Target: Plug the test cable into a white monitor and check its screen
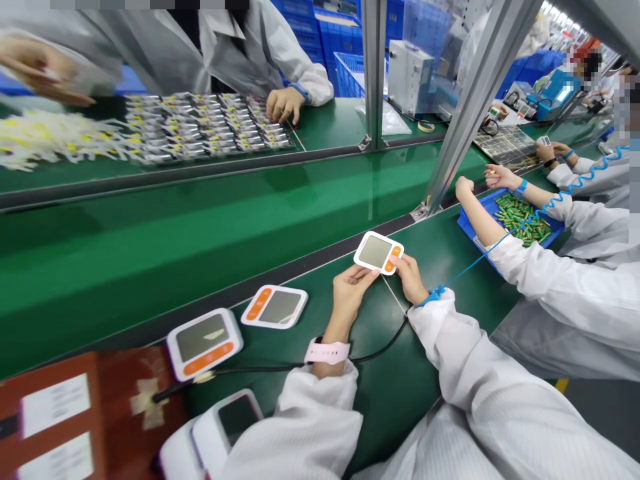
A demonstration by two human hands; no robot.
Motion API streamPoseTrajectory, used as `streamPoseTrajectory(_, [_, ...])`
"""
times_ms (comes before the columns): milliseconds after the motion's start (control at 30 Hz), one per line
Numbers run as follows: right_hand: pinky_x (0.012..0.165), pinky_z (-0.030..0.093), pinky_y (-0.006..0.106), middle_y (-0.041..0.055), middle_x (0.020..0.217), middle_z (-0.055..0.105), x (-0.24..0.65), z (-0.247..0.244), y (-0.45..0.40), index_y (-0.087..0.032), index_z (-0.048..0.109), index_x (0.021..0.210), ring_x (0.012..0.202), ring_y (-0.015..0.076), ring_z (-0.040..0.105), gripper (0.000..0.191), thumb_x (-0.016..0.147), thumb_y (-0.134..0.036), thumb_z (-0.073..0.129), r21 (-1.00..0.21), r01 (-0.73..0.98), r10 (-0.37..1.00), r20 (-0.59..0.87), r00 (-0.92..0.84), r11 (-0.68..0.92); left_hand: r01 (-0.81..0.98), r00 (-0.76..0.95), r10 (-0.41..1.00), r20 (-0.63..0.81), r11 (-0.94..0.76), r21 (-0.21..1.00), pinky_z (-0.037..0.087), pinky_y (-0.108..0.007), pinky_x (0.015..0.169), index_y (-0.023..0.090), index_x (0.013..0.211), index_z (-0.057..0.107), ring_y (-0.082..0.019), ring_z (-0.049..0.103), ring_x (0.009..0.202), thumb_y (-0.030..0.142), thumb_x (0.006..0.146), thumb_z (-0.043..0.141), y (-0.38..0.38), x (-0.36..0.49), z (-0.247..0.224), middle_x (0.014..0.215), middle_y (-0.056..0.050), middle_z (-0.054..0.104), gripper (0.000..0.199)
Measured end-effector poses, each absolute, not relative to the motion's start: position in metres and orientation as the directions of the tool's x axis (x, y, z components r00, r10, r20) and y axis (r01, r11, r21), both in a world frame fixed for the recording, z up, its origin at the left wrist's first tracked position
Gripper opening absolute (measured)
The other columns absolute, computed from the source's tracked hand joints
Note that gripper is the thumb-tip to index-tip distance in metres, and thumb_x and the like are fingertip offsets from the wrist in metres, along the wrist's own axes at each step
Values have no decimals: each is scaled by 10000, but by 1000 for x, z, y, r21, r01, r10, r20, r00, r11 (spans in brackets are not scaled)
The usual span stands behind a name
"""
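Observation:
Both my hands hold a white device (377, 252) with a grey screen and orange buttons, above the green bench near the conveyor edge. My left hand (350, 288) grips its near left corner; a pink watch sits on that wrist. My right hand (410, 277) pinches its right end by the orange buttons; a blue wrist strap with a coiled cord is on that wrist. Two similar devices lie to the left: one flat (275, 307), another with a black cable (204, 343). A third (235, 417) sits at my left elbow.
A green conveyor belt (165, 227) runs past the bench. A co-worker on my right reaches into a blue tray of green parts (520, 217). Across the belt another person's hand (283, 105) rests by rows of small packets (210, 127). A brown box (75, 413) stands at bottom left.

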State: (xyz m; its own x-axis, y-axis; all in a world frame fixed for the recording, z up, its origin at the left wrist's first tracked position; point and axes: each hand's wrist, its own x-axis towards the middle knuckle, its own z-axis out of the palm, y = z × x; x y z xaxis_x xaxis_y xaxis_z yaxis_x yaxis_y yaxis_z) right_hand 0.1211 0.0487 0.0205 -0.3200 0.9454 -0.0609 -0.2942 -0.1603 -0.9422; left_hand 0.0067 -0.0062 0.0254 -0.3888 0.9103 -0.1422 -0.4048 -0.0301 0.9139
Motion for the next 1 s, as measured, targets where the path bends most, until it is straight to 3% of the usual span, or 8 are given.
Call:
streamPoseTrajectory(400, [910, 477, 344, 22, 888, 719, 119, 23, 48, -178, 717, 914, 920, 209, 645, 348, 721, -461, 661, -942, -289, 939, -69, -336, -172, -382, -402, 908, -119, -49, 923, 517, -385, 886, 108, 884, 730, -237, 692, 866, 358, 530, 851, -6, 5, 19, 884, -90, 748, 450])
streamPoseTrajectory(467, [861, 494, 321, 22, 881, 698, 119, 26, 47, -181, 712, 920, 885, 191, 635, 328, 745, -451, 645, -970, -230, 952, -6, -305, -80, -410, -407, 907, -113, -70, 909, 511, -376, 899, 119, 906, 727, -231, 688, 887, 366, 560, 839, -4, 5, 17, 902, -86, 745, 440])
streamPoseTrajectory(567, [740, 510, 266, 35, 933, 635, 121, 31, 44, -187, 703, 969, 822, 157, 603, 302, 727, -368, 693, -982, -28, 951, 188, -247, 187, -522, -380, 918, -115, -110, 846, 496, -367, 931, 141, 1004, 704, -227, 671, 971, 425, 638, 789, -2, 6, 15, 986, -97, 731, 471])
streamPoseTrajectory(700, [752, 517, 246, 56, 1088, 570, 125, 34, 39, -243, 663, 1132, 941, 154, 590, 396, 746, -155, 640, -861, 178, 833, 378, -404, 477, -673, -268, 955, -127, -91, 734, 489, -405, 952, 164, 1113, 649, -270, 617, 1107, 512, 657, 753, -1, 6, 12, 1145, -139, 679, 583])
streamPoseTrajectory(833, [844, 521, 266, 69, 1192, 553, 124, 29, 38, -252, 621, 1202, 1054, 157, 575, 488, 775, -49, 498, -815, 168, 743, 394, -541, 555, -712, -314, 929, -196, -94, 696, 484, -418, 963, 169, 1090, 650, -289, 567, 1185, 623, 696, 666, -2, 6, 12, 1188, -150, 660, 602])
streamPoseTrajectory(1000, [806, 529, 272, 79, 1023, 617, 122, 20, 36, -195, 613, 1213, 885, 149, 613, 378, 865, -120, 487, -791, 231, 762, 395, -513, 567, -678, -399, 892, -211, -132, 723, 488, -394, 954, 148, 988, 684, -273, 620, 1106, 694, 731, 571, 1, 8, 8, 1047, -143, 714, 615])
